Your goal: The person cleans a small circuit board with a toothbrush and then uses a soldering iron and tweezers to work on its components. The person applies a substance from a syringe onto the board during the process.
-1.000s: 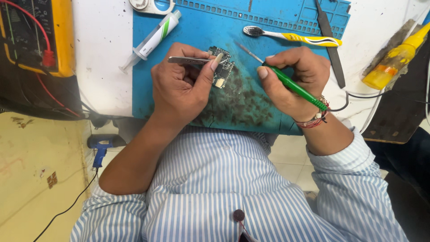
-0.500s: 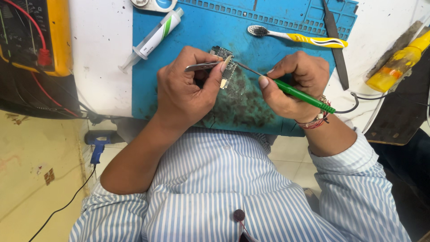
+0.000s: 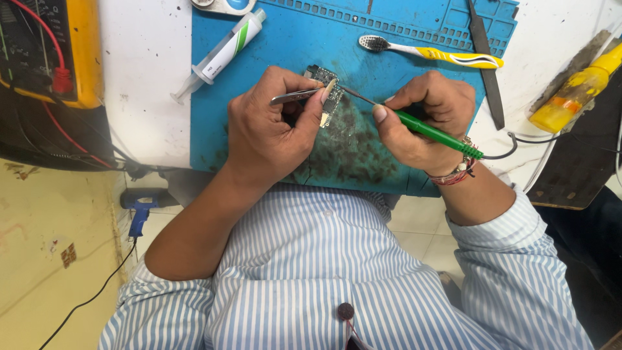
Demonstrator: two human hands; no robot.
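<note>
While it lies near the top middle of the picture on the blue rubber mat (image 3: 272,58), the small dark circuit board (image 3: 329,97) looks light, stiff and easy to break. The left hand (image 3: 272,133) pinches thin metal tweezers (image 3: 295,97) at its edge. The right hand (image 3: 424,120) grips a green-handled pointed tool (image 3: 431,131), tip touching the board; hold it by the edges.

Bright, even light falls from above, with no hard glare. The blue mat (image 3: 272,104) and white tabletop (image 3: 146,78) are clearly lit, and the hands throw only soft, short shadows onto the mat. The middle of the view is sharp. Toward the edges the lines bend slightly, and the dark right corner loses detail.
</note>
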